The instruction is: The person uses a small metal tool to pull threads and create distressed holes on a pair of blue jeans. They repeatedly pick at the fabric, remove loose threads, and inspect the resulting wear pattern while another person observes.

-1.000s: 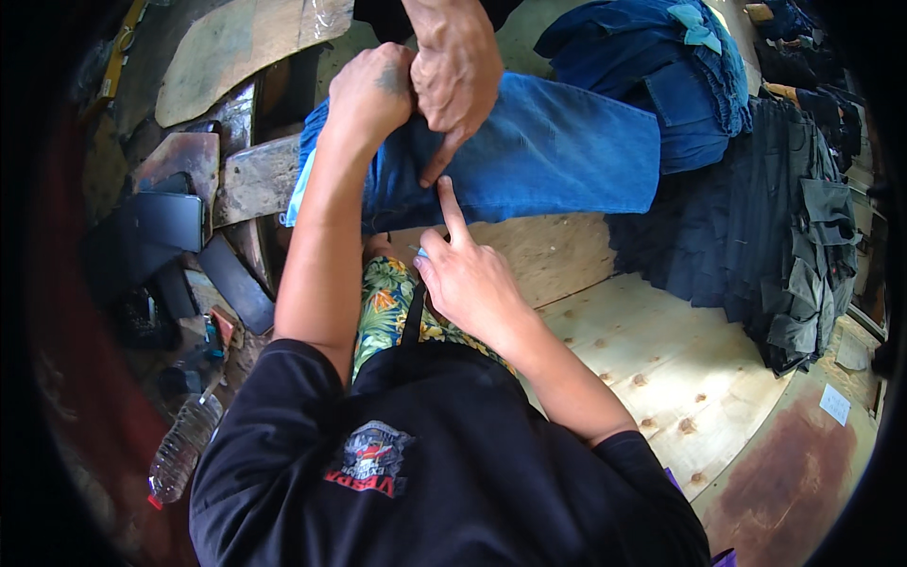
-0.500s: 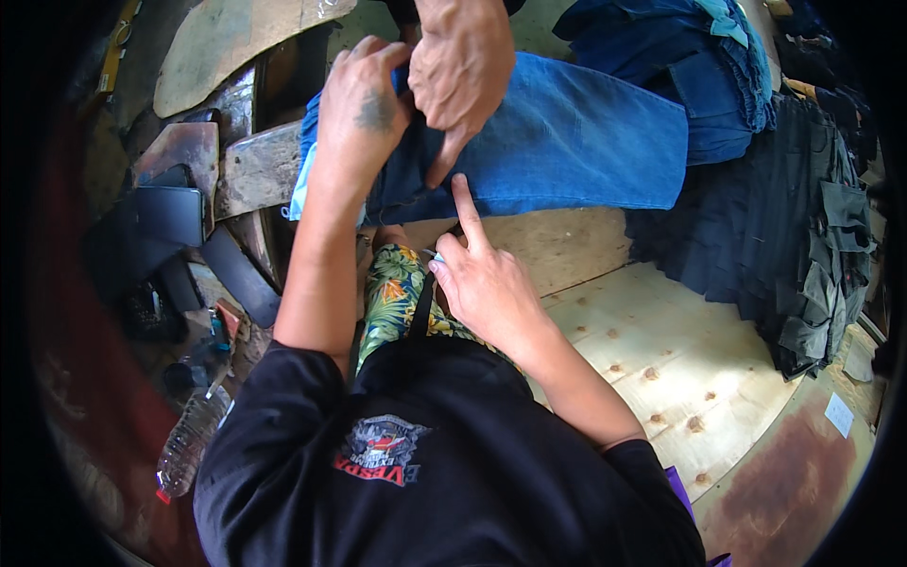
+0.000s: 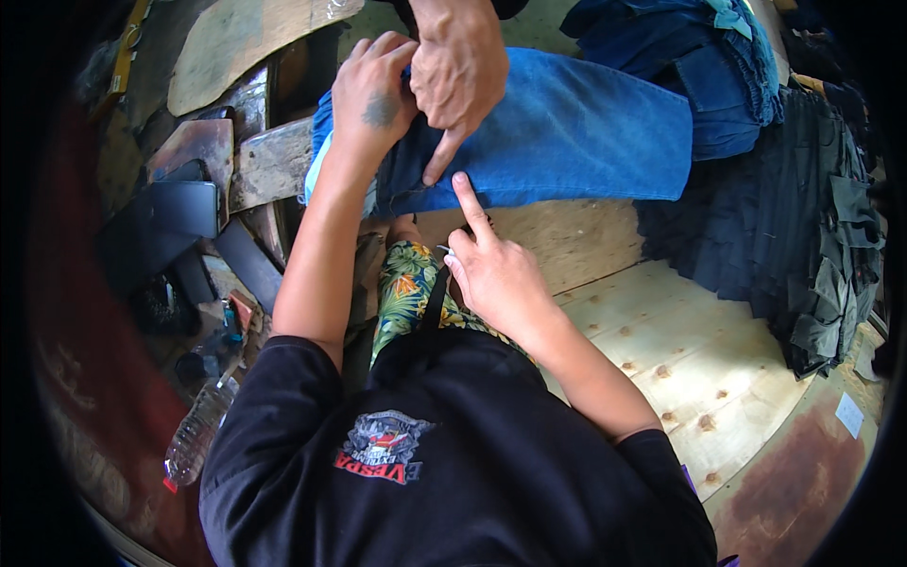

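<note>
Your left hand lies knuckles-up on the near left end of the folded blue denim piece, its fingers curled together and bunched into the cloth at the edge, which pins that end flat so the fabric cannot slide across the plywood bench. Your right hand sits lower, close to your body, with the index finger stretched straight up so that its tip touches the lower hem of the denim; the other fingers are folded in around something small and pale that I cannot make out, so I cannot tell whether they clamp a tool. A second person's hand comes in from the top edge and rests on the same patch of cloth, one finger pointing down at a spot just beside your own fingertip, so both pointers meet at the dark seam area near the hem. The denim itself lies spread across the far part of the bench, right in front of you, with a heap of darker blue garments touching its far right corner and a stack of black and grey cloth further right. A clear plastic bottle lies down at your left, well apart from the work.
</note>
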`<state>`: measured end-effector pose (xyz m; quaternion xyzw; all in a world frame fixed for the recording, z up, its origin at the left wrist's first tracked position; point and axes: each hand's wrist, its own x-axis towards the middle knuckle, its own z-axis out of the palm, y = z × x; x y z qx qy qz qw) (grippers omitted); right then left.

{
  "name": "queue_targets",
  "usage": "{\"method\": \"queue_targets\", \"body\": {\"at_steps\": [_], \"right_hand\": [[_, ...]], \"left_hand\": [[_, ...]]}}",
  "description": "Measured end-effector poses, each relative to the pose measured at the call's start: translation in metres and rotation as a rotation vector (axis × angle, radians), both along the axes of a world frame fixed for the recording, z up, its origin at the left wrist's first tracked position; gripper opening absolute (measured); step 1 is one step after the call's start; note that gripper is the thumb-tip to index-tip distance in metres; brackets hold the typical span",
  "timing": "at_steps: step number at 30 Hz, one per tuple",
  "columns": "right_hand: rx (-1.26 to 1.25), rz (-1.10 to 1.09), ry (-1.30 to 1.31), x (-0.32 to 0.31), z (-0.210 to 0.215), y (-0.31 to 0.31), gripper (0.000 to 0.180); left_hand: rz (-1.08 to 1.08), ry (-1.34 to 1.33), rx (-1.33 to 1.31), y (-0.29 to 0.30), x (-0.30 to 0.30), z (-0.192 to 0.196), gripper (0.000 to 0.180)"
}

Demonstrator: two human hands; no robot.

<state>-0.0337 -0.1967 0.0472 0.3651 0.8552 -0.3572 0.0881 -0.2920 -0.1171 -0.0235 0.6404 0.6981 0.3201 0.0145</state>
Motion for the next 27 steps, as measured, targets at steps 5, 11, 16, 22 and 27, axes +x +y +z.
{"method": "queue_targets", "body": {"at_steps": [5, 11, 16, 22, 27], "right_hand": [[0.062, -0.038, 0.117, -0.002, 0.003, 0.01, 0.021], [0.079, -0.003, 0.111, -0.006, 0.0, 0.003, 0.022], [0.096, 0.01, 0.112, -0.004, -0.002, 0.0, 0.022], [0.049, -0.004, 0.115, 0.002, -0.004, -0.003, 0.021], [-0.024, -0.002, 0.089, 0.011, -0.001, -0.003, 0.021]], "left_hand": [[-0.026, 0.022, 0.025, 0.005, -0.004, -0.004, 0.036], [-0.031, 0.005, 0.012, -0.001, -0.005, -0.001, 0.035], [0.108, -0.071, 0.015, -0.01, 0.011, 0.001, 0.034], [0.211, 0.011, 0.094, -0.003, 0.02, -0.007, 0.016], [0.092, -0.068, 0.078, -0.003, 0.018, -0.005, 0.012]]}}
